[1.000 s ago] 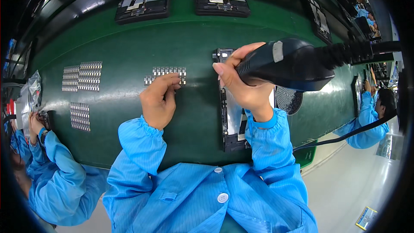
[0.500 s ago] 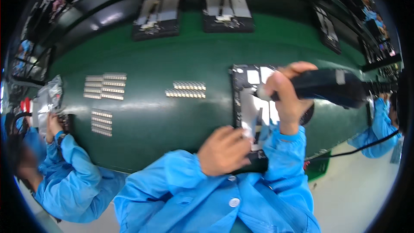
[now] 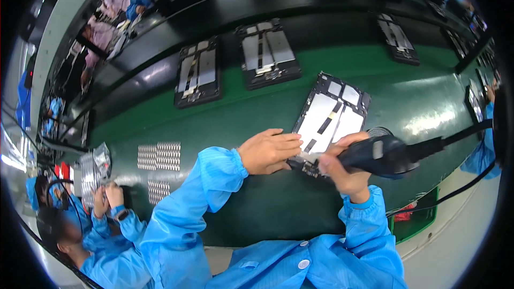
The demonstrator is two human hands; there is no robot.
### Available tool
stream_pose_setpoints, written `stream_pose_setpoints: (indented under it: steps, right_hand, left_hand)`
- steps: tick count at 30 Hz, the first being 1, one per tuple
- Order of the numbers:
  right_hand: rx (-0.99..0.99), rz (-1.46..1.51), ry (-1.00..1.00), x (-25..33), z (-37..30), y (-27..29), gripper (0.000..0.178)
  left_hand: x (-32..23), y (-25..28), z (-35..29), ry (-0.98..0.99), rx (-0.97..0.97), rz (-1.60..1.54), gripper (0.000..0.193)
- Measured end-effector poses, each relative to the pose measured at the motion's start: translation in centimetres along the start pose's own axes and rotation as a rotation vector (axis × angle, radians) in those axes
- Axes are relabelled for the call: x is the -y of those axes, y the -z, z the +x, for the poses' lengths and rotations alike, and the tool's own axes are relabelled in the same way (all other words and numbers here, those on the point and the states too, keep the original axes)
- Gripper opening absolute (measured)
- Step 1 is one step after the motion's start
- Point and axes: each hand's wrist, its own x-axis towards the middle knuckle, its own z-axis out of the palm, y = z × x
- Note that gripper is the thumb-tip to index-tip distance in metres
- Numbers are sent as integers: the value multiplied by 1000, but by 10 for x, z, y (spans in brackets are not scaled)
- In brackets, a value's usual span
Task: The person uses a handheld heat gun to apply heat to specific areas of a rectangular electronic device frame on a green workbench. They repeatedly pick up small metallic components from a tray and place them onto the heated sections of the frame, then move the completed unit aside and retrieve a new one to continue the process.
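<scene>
An opened tablet lies tilted on the green mat, its pale battery panels and dark ribbon strip facing up. My left hand rests at its near left edge with the fingers stretched out over the corner. My right hand is closed round the front of a black corded electric screwdriver, held nearly level over the tablet's near end. The screwdriver's tip is hidden by my fingers, so contact cannot be made out. Circuit parts show at the near end between my hands.
Two more opened tablets lie farther back, another tablet at far right. Rows of small parts sit left. A co-worker's hands hold a clear bag. The cord runs right, above a green bin.
The view has swung, so everything sits tilted. The screwdriver and my right hand have moved from the tablet's upper part to its near end. My left hand stays at the near left edge.
</scene>
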Motion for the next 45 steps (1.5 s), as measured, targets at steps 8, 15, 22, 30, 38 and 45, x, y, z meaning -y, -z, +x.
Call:
stream_pose_setpoints:
  steps: [8,15,22,30,38,45]
  right_hand:
    - [-109,28,-86,-14,-4,4,21]
    - [-125,115,-156,-29,1,26,26]
    - [-172,-1,-9,-25,7,43,31]
    - [-141,81,-1,-13,12,53,25]
    - [-161,97,-12,-13,13,60,24]
    - [-162,10,-2,-11,15,73,28]
  left_hand:
    - [37,-31,94,132,-458,136,41]
    - [83,-29,159,647,-363,345,28]
    - [80,8,123,752,11,512,52]
    - [168,30,36,906,36,477,67]
    - [131,59,53,778,-457,681,48]
    - [24,64,45,583,-800,569,35]
